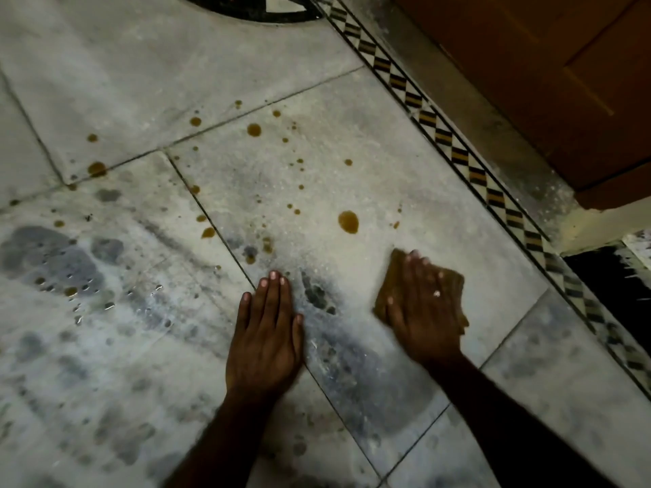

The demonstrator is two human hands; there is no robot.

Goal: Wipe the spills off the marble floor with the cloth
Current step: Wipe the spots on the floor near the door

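Observation:
Brown drops and splashes dot the white marble floor (327, 110); the largest spill (348, 221) lies just beyond my right hand, with smaller ones such as a round drop (254, 129) farther off. My right hand (424, 308) presses flat on a folded brown cloth (451, 281), which shows around my fingers. My left hand (267, 332) rests flat on the floor beside it, fingers together, holding nothing. Wet grey smears and water beads (105, 304) cover the floor to the left.
A patterned black-and-yellow border strip (458, 156) runs diagonally on the right, with a wooden door (549, 75) behind it. A dark floor inlay (253, 8) shows at the top edge. A dark mat (613, 290) lies at the far right.

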